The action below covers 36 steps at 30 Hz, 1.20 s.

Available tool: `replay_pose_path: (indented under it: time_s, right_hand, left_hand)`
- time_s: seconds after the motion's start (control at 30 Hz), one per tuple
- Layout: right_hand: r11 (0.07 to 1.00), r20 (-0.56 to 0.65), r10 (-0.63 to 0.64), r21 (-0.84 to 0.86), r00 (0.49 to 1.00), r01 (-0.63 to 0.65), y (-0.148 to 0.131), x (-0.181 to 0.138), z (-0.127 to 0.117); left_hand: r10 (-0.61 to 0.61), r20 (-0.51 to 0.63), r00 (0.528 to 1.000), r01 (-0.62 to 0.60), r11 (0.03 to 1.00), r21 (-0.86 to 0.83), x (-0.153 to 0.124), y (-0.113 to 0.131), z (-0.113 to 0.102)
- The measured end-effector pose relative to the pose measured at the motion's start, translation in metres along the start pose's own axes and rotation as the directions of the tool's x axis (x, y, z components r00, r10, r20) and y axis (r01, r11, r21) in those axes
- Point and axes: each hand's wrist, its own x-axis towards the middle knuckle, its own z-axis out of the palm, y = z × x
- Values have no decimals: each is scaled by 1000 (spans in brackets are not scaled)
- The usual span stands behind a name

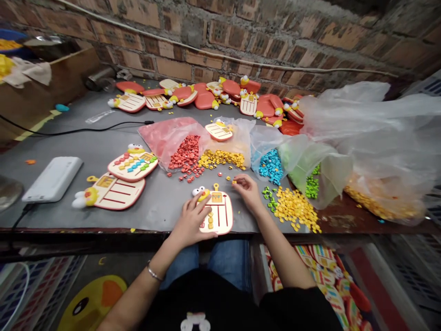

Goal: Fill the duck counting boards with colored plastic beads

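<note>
**Two hands at work on a duck-shaped peg board**

On my remote feed, the left grip (191, 220) is spread, not clenched, its fingers resting on the duck-shaped board (217, 214) near the duck's head. The right grip (247, 191) is curled, with its fingertips (238, 180) at a small yellow piece (234, 182); I cannot tell whether they have hold of it.

The board lies at the near edge of the grey surface (161, 207), between the two grips. A short column of yellow pieces (210, 220) sits in its left slot, and the slots to the right look bare. I judge the step in hand to be setting pieces in the board, and the next placement calls for the yellow piece at the right fingertips.

Just beyond the board, an open pink bag holds red pieces (186, 154), and a clear bag holds yellow pieces (220, 158). To the board's right lies a loose heap of yellow pieces (292, 209), with blue pieces (270, 168) in a bag beyond it. To the board's left are a board filled with coloured pieces (132, 163) and a bare board (115, 193). Far beyond the board, more boards (206, 99) lie piled against a brick wall (206, 39).
</note>
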Motion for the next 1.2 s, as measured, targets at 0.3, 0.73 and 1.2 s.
replay_pose_path:
  time_s: [0.3,0.73,1.2]
  right_hand:
    - [908,292,-170,-326,941,265,-12,-28,12]
    - [876,402,-154,-367,903,313,-19,-49,9]
    - [964,306,-26,-244,952,105,-25,-7,1]
  left_hand:
    - [3,5,1000,-3,1000,5,1,-1,2]
    - [-60,46,997,61,998,-21,2,0,1]
    - [-60,35,998,62,997,-42,1,-1,-1]
